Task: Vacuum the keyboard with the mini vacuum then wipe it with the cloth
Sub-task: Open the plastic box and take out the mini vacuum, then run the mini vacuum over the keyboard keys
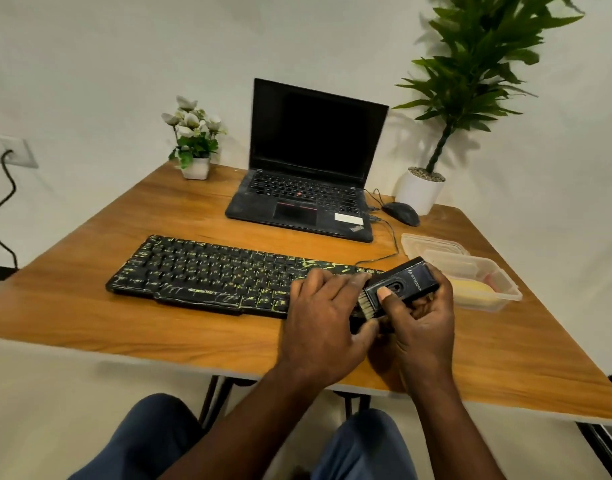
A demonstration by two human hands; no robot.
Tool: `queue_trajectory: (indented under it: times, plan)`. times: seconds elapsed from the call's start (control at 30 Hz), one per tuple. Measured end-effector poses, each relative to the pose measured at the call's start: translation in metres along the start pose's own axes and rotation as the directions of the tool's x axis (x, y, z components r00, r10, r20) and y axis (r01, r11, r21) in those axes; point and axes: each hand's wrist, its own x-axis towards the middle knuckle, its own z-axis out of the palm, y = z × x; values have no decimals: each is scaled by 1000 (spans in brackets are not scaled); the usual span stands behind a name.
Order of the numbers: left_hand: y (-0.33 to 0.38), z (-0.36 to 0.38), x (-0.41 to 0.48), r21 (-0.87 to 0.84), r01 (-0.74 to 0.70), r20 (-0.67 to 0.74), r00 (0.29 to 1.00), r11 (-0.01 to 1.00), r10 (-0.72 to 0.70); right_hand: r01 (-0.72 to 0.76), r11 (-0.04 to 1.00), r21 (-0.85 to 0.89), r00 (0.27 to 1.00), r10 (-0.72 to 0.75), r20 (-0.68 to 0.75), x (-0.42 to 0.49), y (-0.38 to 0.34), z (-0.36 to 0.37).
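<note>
A black keyboard (207, 271) with yellow-green marks lies across the middle of the wooden table (124, 327). Over its right end my right hand (422, 323) grips the black mini vacuum (406, 280), thumb on its top. A pale brush head at the vacuum's left end points down toward the keys. My left hand (325, 320) rests its fingers on the brush end of the vacuum, thumb below it. A yellow cloth (470, 292) lies in a clear plastic container (484, 282) to the right.
A shut-off black laptop (311, 168) stands behind the keyboard, with a black mouse (401, 213) and cable to its right. A small flower pot (195, 168) is at the back left, a tall potted plant (420, 190) at the back right. A clear lid (432, 244) lies behind the container.
</note>
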Motion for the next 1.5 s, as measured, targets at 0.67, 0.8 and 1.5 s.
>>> queue_trajectory:
  times: [0.67,0.8,1.5]
  plan:
    - [-198,-141,-10,-76,604,-253,758,793,-601,268,930,-253,894,-142,424,1,-12,139]
    - [-189,-141,-12,-144,567,-209,784,811,-585,302,918,-259,868,-152,473,3,-8,174]
    - [-258,-150,34,-72,539,146,838,839,-526,516,773,-369,683,-111,722,51,3,281]
